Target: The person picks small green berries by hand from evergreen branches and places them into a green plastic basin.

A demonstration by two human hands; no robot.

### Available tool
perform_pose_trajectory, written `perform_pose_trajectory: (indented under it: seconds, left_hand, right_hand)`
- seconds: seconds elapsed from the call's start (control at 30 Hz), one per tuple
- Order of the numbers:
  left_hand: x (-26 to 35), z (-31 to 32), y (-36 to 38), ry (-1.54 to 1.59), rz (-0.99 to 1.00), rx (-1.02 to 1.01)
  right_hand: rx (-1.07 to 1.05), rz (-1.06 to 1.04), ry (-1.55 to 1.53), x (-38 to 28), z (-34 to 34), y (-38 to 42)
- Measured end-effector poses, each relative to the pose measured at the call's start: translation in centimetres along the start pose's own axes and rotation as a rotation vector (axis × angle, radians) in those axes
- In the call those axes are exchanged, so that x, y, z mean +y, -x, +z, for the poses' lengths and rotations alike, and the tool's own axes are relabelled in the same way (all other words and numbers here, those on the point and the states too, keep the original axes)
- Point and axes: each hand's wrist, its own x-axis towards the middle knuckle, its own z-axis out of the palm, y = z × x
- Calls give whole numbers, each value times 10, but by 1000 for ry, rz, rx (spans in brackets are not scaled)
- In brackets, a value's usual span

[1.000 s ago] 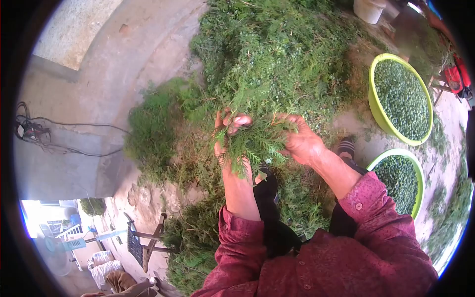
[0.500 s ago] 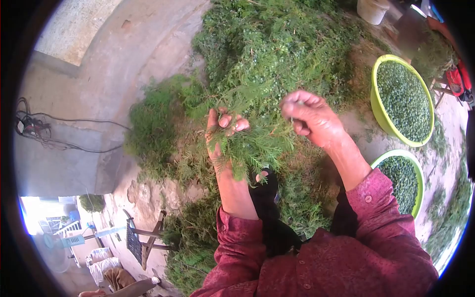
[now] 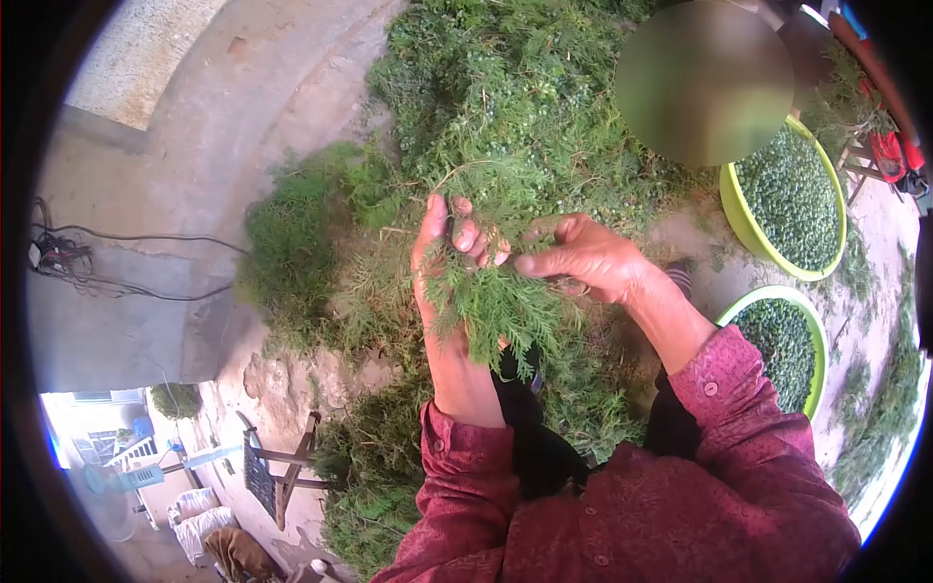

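My left hand [image 3: 437, 257] is closed around a leafy cypress sprig [image 3: 515, 309], whose flat green fronds hang over the palm and wrist. Close beside its fingertips is my right hand [image 3: 603, 262], thumb and fingers bent together at the sprig's upper part. What lies between those right fingers is hidden. Beyond both hands spreads a large heap of cut cypress branches [image 3: 496, 107], dotted with small pale green cones. To the right stand two lime-green basins, a far one [image 3: 736, 223] and a near one [image 3: 821, 364], both filled with small green cones.
More cut greenery [image 3: 287, 243] lies left of my hands and around my legs. Black cables [image 3: 146, 236] cross the concrete at left. A folding stool [image 3: 282, 462] and a fan [image 3: 131, 478] stand lower left. A blurred round patch covers the upper right.
My right hand has moved left and down to the sprig, beside the left fingertips. The view has shifted slightly, and a blurred patch now covers part of the upper right.
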Motion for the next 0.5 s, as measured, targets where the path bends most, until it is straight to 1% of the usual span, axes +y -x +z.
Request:
perform_pose_trajectory:
  seconds: [0.07,0.1,0.17,0.2,0.27,0.4,0.47,0.5]
  left_hand:
    - [-1,5,2,-166,17,41]
    - [0,5,3,-163,18,43]
    - [2,6,3,-198,26,53]
    - [2,6,4,-192,26,54]
    - [1,7,3,-164,52,76]
    - [-3,15,5,-219,72,121]
    - [-5,12,4,-168,-39,42]
    - [-5,7,2,-156,-41,31]
  right_hand:
    - [-87,72,-372,6,-4,-4]
    - [-87,75,-370,7,-3,-3]
    - [14,95,-310,1,3,3]
    - [15,99,-306,2,4,3]
    - [-50,93,-306,2,6,4]
    - [-5,74,-229,15,7,1]
    - [130,121,-204,21,4,3]
    - [141,119,-193,21,2,9]
